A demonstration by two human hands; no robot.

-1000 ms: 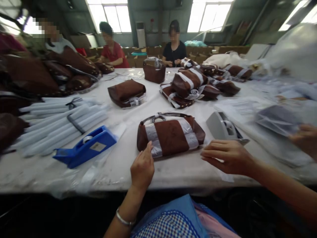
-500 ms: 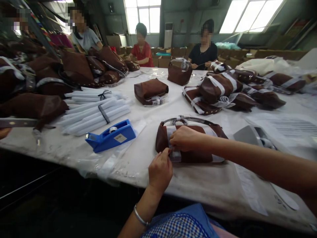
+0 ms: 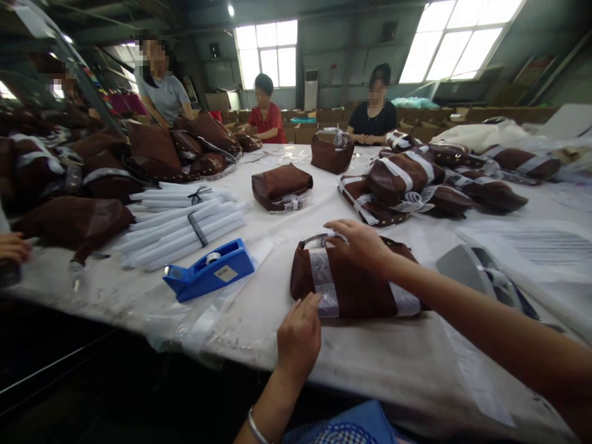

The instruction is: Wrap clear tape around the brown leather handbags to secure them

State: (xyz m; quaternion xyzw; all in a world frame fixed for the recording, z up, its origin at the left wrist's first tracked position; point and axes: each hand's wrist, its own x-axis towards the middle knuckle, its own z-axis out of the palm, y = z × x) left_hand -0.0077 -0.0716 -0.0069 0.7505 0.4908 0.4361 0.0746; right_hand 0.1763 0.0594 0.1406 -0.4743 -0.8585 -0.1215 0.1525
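A brown handbag [image 3: 356,285] with two grey wrapping strips lies flat on the white table [image 3: 383,364] in front of me. My left hand [image 3: 300,336] rests at the bag's near edge, its fingertips pressed on the lower end of the left grey strip [image 3: 324,285]. My right hand [image 3: 361,242] reaches across the bag's top, fingers spread and lying on it beside the wrapped metal handle [image 3: 319,237]. Neither hand grips anything that I can see.
A blue tape dispenser [image 3: 208,269] sits left of the bag, a grey one [image 3: 481,274] right. White rolled bundles [image 3: 185,222], more brown bags [image 3: 282,185] and piles lie around. Several people work at the far side; another person's hand [image 3: 13,246] shows at left.
My right hand has moved from the left strip up to the bag's top edge and opened flat. My left hand stays at the strip's lower end. The view has tilted up slightly.
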